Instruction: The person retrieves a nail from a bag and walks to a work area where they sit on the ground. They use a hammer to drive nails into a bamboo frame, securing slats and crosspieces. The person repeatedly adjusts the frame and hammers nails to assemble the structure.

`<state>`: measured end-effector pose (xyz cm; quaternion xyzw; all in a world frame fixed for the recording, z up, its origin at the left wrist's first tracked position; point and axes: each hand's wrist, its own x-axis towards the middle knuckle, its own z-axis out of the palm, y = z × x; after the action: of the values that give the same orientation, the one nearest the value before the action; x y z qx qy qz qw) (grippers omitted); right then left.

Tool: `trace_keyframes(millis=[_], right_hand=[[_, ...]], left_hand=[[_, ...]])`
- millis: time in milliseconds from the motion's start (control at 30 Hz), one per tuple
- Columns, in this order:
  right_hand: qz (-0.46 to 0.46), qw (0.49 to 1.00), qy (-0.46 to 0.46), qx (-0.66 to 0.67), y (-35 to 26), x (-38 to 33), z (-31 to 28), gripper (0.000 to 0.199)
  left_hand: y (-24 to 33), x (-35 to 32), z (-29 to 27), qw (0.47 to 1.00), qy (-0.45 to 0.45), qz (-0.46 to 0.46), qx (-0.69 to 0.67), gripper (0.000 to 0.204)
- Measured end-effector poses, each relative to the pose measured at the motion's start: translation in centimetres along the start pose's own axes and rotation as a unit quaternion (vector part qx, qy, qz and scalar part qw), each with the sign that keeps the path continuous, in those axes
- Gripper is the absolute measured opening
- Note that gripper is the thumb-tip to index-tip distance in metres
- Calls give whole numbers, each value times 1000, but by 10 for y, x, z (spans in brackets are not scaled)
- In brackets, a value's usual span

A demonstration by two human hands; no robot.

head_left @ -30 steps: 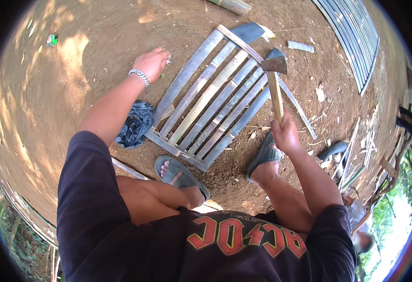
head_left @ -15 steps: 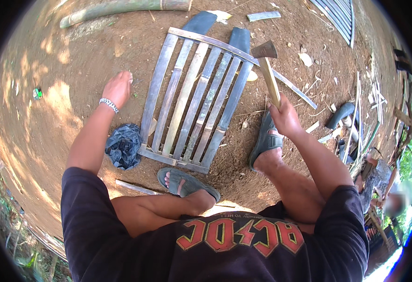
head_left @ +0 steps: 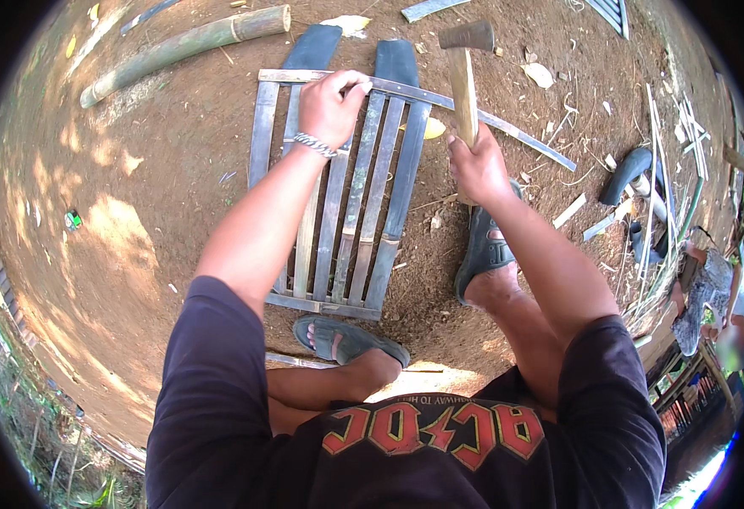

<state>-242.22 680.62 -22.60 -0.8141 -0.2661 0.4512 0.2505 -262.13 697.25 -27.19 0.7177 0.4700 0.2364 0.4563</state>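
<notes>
Hammer [head_left: 465, 72] gripped in right hand [head_left: 476, 165]; left hand [head_left: 329, 106] seemingly touching slat frame [head_left: 338, 204].

Head cam, looking down (close, fisheye)

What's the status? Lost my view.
Left hand gripping top slat of frame. Right hand holding hammer raised. Nothing in the way.

The slatted frame [head_left: 338, 195] is split bamboo, its strips grey-weathered, matt and faintly streaked, and the hammer [head_left: 465, 81] has a pale smooth wooden handle under a dull, rusty-brown metal head. The ground [head_left: 160, 178] is dry, rough brown earth strewn with pale wood chips, with a round greenish bamboo pole [head_left: 185, 47] lying on it, smooth-skinned. The sandals [head_left: 486, 246] look like matt grey rubber.
</notes>
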Motion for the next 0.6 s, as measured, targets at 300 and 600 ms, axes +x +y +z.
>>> trace_keyframes(millis=[300, 600], right_hand=[[-26, 993, 65, 98, 6, -9, 31, 36], [-26, 980, 99, 169, 11, -28, 56, 35]], left_hand=[[-35, 19, 48, 972, 97, 126, 172, 15], [-37, 19, 44, 973, 73, 127, 178, 16]])
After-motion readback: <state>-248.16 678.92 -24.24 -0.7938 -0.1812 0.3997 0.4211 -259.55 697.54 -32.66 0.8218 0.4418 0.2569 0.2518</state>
